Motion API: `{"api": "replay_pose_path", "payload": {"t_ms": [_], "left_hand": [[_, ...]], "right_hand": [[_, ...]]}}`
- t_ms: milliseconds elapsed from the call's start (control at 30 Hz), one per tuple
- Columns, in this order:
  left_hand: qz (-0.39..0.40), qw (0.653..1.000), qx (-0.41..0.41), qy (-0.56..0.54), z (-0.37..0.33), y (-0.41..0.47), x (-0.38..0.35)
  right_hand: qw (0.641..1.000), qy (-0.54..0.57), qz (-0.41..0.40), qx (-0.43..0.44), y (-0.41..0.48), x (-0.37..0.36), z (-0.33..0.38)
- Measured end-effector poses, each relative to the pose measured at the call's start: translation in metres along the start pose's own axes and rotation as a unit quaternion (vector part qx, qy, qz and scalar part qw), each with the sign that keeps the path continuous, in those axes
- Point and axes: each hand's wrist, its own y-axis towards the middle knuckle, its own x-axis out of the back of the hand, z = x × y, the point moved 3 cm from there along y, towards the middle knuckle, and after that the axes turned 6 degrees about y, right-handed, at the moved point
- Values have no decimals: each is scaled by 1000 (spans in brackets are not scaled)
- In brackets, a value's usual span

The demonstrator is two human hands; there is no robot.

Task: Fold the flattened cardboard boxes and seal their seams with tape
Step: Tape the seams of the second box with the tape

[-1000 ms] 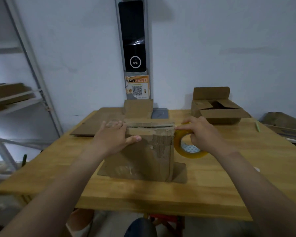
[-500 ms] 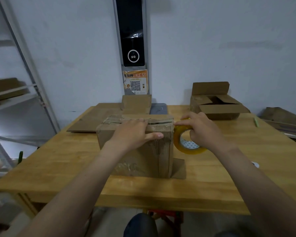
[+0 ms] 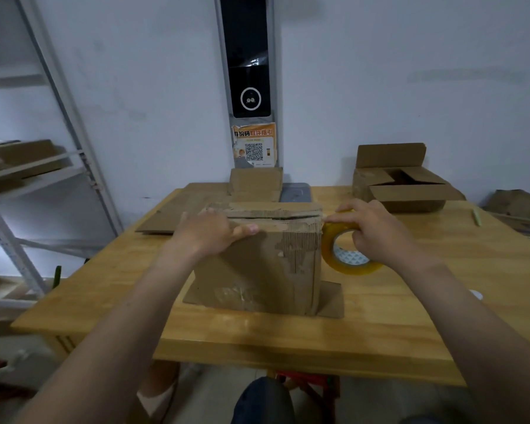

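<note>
A worn brown cardboard box (image 3: 257, 264) stands upright in the middle of the wooden table (image 3: 410, 316), its top flaps folded shut with a narrow seam running left to right. My left hand (image 3: 208, 234) lies flat on the top left of the box, pressing the flaps down, thumb over the front edge. My right hand (image 3: 377, 231) grips a roll of yellowish clear tape (image 3: 346, 255) held against the box's upper right corner. A bottom flap sticks out on the table at the box's right side.
Flattened cardboard sheets (image 3: 178, 212) lie at the table's far left. An open-flapped box (image 3: 404, 191) stands at the far right corner. A grey flat object (image 3: 296, 192) lies by the wall. A metal shelf rack (image 3: 43, 166) stands left of the table.
My left hand slid right along the box top, then back toward the left end. My right hand stayed at the box's right corner with the tape roll.
</note>
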Motion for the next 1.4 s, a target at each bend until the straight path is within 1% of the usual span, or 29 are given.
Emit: {"api": "replay_pose_path", "payload": {"t_ms": [167, 267, 367, 500, 567, 633, 733, 767, 900, 1000, 1100, 1300, 1400], "left_hand": [[16, 1000, -6, 22, -10, -4, -1], [-23, 999, -22, 15, -24, 1, -8], [-53, 997, -63, -1, -54, -4, -9], [-93, 994, -64, -12, -105, -23, -2], [-98, 991, -91, -32, -130, -25, -2], [-103, 984, -138, -45, -151, -23, -3], [-134, 969, -204, -42, -168, -17, -3], [-134, 965, -220, -49, -170, -15, -4], [-93, 952, -267, -118, -162, -2, -3], [-101, 929, -325, -145, -148, 14, -5], [-81, 911, -372, -160, -134, 30, -5], [-57, 911, -365, -186, -119, 67, 0], [-41, 904, -380, -194, -117, 84, 0]], "right_hand": [[1000, 24, 12, -6, -2, 2, 1], [999, 31, 14, -9, -7, 5, 1], [999, 30, -7, -19, -23, 8, -1], [998, 31, -21, -49, -58, 12, -15], [997, 40, -18, -66, -78, 15, -22], [996, 41, -16, -82, -95, 16, -27], [993, 35, -6, -111, -115, 15, -29], [993, 37, -1, -115, -120, 12, -29], [993, 57, -4, -100, -131, 1, -16], [993, 64, -2, -103, -129, -10, 3], [991, 83, -12, -107, -122, -20, 22], [993, 50, -46, -98, -91, -27, 31], [995, 30, -57, -82, -80, -25, 27]]}}
